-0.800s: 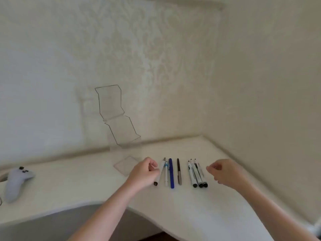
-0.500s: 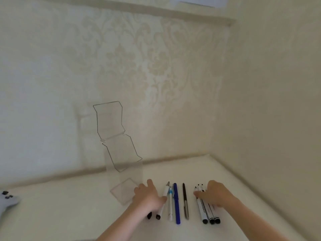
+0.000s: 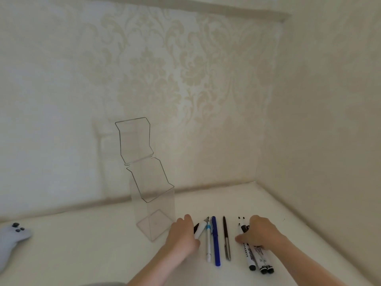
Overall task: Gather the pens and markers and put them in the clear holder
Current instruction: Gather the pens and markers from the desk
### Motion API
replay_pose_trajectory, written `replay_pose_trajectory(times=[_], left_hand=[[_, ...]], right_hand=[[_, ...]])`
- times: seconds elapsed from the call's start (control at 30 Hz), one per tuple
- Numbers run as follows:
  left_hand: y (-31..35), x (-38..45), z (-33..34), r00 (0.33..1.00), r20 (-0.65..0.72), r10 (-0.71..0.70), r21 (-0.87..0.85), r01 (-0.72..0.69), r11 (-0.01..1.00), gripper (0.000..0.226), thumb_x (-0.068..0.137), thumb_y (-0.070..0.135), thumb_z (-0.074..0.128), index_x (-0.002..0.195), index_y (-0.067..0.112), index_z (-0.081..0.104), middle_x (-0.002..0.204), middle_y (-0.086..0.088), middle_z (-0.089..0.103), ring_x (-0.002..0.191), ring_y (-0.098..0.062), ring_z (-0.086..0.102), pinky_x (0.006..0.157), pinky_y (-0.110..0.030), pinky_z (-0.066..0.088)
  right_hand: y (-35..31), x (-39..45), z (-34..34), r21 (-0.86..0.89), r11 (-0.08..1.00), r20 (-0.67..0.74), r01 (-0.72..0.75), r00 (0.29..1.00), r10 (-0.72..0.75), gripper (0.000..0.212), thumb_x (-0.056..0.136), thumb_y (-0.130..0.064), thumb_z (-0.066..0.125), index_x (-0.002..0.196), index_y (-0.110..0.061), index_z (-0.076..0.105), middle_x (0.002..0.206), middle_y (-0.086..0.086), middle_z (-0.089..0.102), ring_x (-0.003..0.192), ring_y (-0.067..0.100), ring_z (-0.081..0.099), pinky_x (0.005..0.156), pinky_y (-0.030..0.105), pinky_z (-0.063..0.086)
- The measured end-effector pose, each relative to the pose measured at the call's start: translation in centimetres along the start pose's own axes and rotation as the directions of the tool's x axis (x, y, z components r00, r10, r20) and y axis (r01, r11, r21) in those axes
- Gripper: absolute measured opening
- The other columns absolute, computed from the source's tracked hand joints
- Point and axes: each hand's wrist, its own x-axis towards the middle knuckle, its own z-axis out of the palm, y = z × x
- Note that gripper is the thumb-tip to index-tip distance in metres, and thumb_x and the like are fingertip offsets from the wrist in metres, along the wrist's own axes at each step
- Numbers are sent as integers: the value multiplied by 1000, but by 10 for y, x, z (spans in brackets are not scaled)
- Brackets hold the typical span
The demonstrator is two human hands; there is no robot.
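both hands (image 3: 182, 236) down on pens | markers (image 3: 256, 256): 3 | holder (image 3: 152, 195): 1

This looks like a room in a home, at a desk pushed into a corner: both walls carry cream damask wallpaper (image 3: 160, 65) with a large floral pattern, a household finish rather than an office or shop one. The white desk top (image 3: 86, 248) has a rounded front edge and holds only small personal things, a pale game controller (image 3: 12, 237) at the left edge and a row of pens and markers (image 3: 215, 240) beside a clear holder (image 3: 153, 205). Soft, even light falls on the walls
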Motion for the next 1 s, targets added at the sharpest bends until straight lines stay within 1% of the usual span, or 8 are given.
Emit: replay_pose_trajectory(times=[0.1,0.17,0.3,0.4,0.57,0.7,0.87,1.0], left_hand=[[4,-3,6,1000,-6,7,-57,-7,998,62,88,52,55,135,13,41,130,-7,46,122,-24,42,96,-30,41],[12,-4,11,1000,-22,1,-4,-2,1000,77,83,68,49,137,14,40,132,-5,43,124,-25,38,100,-33,38],[35,0,21,1000,11,-3,119,2,993,99,70,79,52,144,18,29,138,-6,38,127,-27,35,100,-37,34],[47,4,30,1000,5,4,107,-4,994,99,68,73,61,145,21,27,137,-4,38,127,-28,35,99,-37,33],[60,12,38,998,61,26,-47,-23,999,94,69,51,72,145,22,26,137,-2,43,129,-25,37,100,-35,34],[58,18,36,990,127,53,-217,-24,976,99,65,37,80,146,22,25,126,-2,55,120,-24,49,99,-34,41],[48,24,22,968,188,169,-242,-121,963,79,74,24,75,141,20,33,116,-2,51,94,-19,54,79,-27,46],[43,30,15,944,212,251,-140,-225,964,64,77,26,70,135,18,44,128,-5,56,99,-21,59,79,-29,48]], right_hand=[[3,-2,2,20,1000,-33,-8,999,8,50,74,-54,72,90,-15,45,74,-6,44,80,16,54,53,21,36],[4,-2,2,31,999,-40,-12,999,13,53,72,-56,72,91,-15,44,74,-7,44,82,17,54,55,22,38],[8,3,4,80,996,-33,-28,999,31,46,70,-52,74,76,-18,44,72,-6,50,75,16,56,53,21,39],[14,8,5,162,986,-23,-48,998,52,44,68,-50,74,67,-20,42,67,-4,52,60,13,54,48,21,38],[22,6,1,278,959,-12,-52,998,57,45,71,-45,74,56,-17,42,49,-4,46,40,9,43,41,19,32],[27,3,-2,363,930,18,-54,999,51,35,72,-43,74,62,-14,57,47,-2,50,33,10,42,37,19,31],[35,-1,-4,437,899,30,-26,999,14,29,75,-38,72,61,-16,58,49,-3,50,39,11,43,42,19,32],[35,-5,-4,524,852,51,18,997,-52,23,75,-37,73,69,-17,62,59,-1,51,52,15,46,53,23,36]])
